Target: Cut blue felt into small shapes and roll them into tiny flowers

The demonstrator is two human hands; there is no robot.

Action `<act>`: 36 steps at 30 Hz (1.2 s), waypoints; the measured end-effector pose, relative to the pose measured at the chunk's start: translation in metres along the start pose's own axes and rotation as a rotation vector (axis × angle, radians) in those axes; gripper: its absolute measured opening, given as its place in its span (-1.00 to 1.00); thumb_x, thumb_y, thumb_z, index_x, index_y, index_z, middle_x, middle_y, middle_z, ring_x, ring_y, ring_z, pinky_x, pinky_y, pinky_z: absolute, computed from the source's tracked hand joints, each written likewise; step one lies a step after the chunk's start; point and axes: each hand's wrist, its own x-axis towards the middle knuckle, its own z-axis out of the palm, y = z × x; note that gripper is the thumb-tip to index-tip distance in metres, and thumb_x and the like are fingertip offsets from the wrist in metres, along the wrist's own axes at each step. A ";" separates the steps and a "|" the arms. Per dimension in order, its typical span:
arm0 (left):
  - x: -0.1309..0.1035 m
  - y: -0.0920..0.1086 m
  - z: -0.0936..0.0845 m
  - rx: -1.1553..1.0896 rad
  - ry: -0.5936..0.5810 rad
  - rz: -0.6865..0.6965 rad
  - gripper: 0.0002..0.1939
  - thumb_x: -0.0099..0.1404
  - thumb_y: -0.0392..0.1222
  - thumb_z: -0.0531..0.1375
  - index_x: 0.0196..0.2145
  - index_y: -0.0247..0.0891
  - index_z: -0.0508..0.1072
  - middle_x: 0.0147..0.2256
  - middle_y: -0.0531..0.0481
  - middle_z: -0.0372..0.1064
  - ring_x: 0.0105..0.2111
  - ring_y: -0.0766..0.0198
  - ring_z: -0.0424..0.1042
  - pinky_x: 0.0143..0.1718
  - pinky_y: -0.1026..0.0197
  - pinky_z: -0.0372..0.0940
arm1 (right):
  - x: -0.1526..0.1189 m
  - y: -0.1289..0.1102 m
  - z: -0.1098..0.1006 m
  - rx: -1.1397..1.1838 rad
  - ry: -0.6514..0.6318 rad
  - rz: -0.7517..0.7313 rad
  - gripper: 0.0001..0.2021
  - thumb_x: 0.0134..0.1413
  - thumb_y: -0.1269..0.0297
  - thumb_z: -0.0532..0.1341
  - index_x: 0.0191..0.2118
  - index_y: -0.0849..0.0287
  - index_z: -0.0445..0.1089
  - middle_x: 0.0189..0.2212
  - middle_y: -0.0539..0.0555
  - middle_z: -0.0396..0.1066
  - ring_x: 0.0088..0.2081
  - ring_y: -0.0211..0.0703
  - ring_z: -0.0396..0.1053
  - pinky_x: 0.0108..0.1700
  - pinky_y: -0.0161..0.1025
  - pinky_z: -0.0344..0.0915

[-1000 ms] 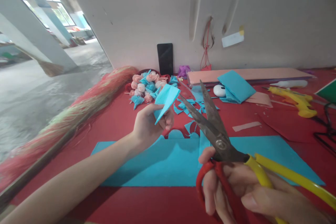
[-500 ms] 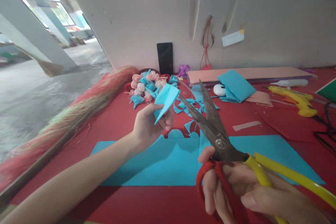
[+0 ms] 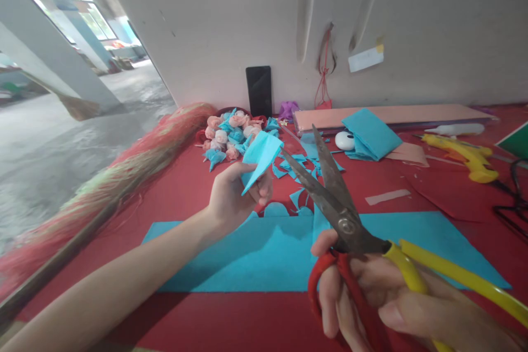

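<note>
Evidently, some cutting was done, since blue scraps [image 3: 295, 164] lay beyond the wide blue sheet [image 3: 243, 264], yet that sheet looked largely whole while the left hand [image 3: 231, 190] pinched a folded blue piece [image 3: 264, 153] near the parted scissors [image 3: 345, 224] grasped in the right hand's fingers [image 3: 329, 300].

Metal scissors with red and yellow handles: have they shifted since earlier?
No, not visibly; the scissors keep their place relative to the upright black phone.

Scissors [image 3: 350, 225] are hanging above the sheet [image 3: 247, 264]; scraps [image 3: 297, 164] are lying behind it, flowers [image 3: 231, 136] sitting left of them. A phone [image 3: 259, 91] is leaning on the wall [image 3: 206, 27], a glue gun [image 3: 468, 158] resting rightward.
</note>
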 end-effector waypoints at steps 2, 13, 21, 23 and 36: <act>0.000 0.000 0.000 -0.001 0.006 0.000 -0.73 0.09 -0.37 -0.02 -0.72 -0.34 0.26 -0.75 0.01 0.15 -0.76 0.40 0.18 -0.72 0.38 0.16 | 0.001 0.003 0.001 0.107 0.005 -0.065 -0.61 -0.12 0.27 0.14 -0.09 -0.09 0.10 -0.32 0.03 0.44 -0.44 -0.27 0.46 -0.44 -0.30 0.34; 0.000 -0.001 0.000 -0.008 0.005 -0.013 -0.72 0.09 -0.38 -0.04 -0.71 -0.34 0.27 -0.76 0.00 0.14 -0.77 0.39 0.19 -0.71 0.37 0.16 | 0.002 0.009 0.005 0.214 0.012 -0.180 -0.60 -0.11 0.45 0.09 -0.07 0.03 0.19 -0.33 0.07 0.49 -0.45 -0.30 0.48 -0.46 -0.38 0.33; -0.001 -0.001 0.001 -0.007 0.014 -0.014 -0.73 0.10 -0.38 -0.03 -0.71 -0.34 0.26 -0.75 0.01 0.13 -0.77 0.41 0.16 -0.72 0.38 0.15 | 0.005 0.003 0.004 0.217 0.019 -0.058 -0.62 -0.19 0.34 0.19 -0.14 -0.06 0.22 -0.38 0.02 0.49 -0.49 -0.26 0.46 -0.48 -0.33 0.33; -0.001 0.000 0.001 0.002 0.019 -0.016 -0.73 0.10 -0.37 -0.03 -0.71 -0.34 0.25 -0.75 0.01 0.13 -0.77 0.41 0.17 -0.72 0.38 0.15 | 0.006 0.001 0.003 0.212 0.011 -0.018 -0.62 -0.22 0.30 0.23 -0.17 -0.08 0.24 -0.40 0.01 0.49 -0.51 -0.24 0.45 -0.49 -0.30 0.33; -0.002 -0.001 -0.001 0.205 0.019 0.092 -0.70 0.08 -0.30 0.00 -0.76 -0.32 0.27 -0.79 -0.02 0.19 -0.77 0.35 0.20 -0.68 0.31 0.14 | 0.001 0.008 0.004 0.183 0.013 -0.166 -0.61 -0.07 0.40 0.11 -0.06 0.00 0.19 -0.32 0.04 0.47 -0.46 -0.31 0.47 -0.45 -0.37 0.33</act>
